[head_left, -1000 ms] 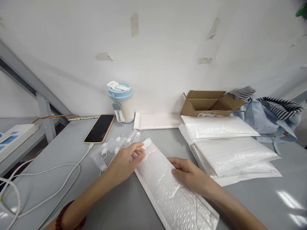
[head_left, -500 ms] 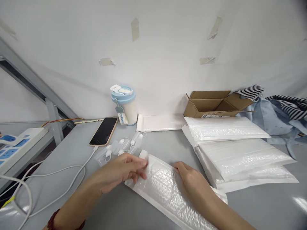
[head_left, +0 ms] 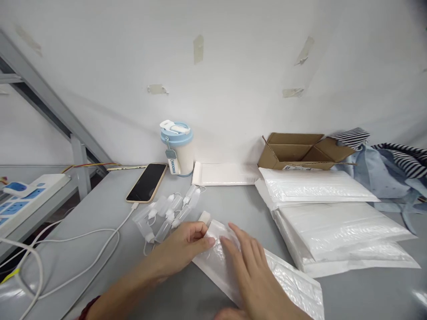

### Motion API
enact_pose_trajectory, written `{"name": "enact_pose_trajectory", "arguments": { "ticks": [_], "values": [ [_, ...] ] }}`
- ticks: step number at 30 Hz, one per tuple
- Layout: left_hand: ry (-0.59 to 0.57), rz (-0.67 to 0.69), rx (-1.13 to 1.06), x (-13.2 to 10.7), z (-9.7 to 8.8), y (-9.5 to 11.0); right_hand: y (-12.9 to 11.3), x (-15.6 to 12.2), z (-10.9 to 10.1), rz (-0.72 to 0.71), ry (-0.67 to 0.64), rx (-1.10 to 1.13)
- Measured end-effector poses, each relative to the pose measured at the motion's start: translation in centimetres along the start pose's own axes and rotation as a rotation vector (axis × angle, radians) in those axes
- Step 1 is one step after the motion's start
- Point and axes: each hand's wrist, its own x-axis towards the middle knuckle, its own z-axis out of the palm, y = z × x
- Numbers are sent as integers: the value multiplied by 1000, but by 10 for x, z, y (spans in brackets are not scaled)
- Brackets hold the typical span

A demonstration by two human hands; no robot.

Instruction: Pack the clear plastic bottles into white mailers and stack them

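Observation:
A white bubble mailer (head_left: 293,281) lies aslant on the grey table, its far left end between my hands. My left hand (head_left: 187,244) pinches that end, thumb on top and fingers curled at the edge. Flat across the mailer rests my right hand (head_left: 248,271), fingers stretched out and a little apart. A small white folded piece (head_left: 204,218) sticks out beyond the mailer's end, beside my left fingertips. Just past my left hand lie several small clear plastic squeeze bottles (head_left: 163,229) with white caps.
A stack of bubble mailers (head_left: 343,226) fills the right side, with an open cardboard box (head_left: 300,153) behind. A lidded cup (head_left: 180,149), another flat mailer (head_left: 228,174) and a charging phone (head_left: 147,183) sit along the back. Cables (head_left: 76,238) cross the left; a power strip (head_left: 28,200) lies beyond.
My right hand has moved from the mailer's far edge to lie flat over it, nearer my left. The left hand has shifted slightly right, still at the mailer's end. The view tilted slightly.

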Motion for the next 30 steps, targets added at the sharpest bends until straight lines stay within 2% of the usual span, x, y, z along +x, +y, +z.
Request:
{"name": "enact_pose_trajectory", "arguments": {
  "ticks": [2,6,9,11,13,16,18,21,25,30],
  "values": [
    [-36,9,-35,0,2,1,-4,-4,6,-21,-22,-56],
    [-122,45,-108,1,3,1,-4,-7,7,103,-104,13],
    [-68,123,-91,3,0,0,0,-4,-2,197,-114,139],
    [83,174,-50,5,-4,-2,4,-2,-6,268,-109,190],
    [334,259,74,9,-12,-5,9,-1,-8,345,-103,229],
    [723,469,481,20,-30,-15,16,-1,-9,425,-83,281],
    [835,568,767,29,-41,-23,19,-2,-9,461,-70,302],
    [841,585,1037,37,-49,-32,21,-4,-8,488,-70,313],
    [828,609,1227,38,-45,-33,21,-4,-6,475,-81,315],
    [676,626,1345,38,-39,-31,19,-4,-5,451,-81,335]
  ]
}}
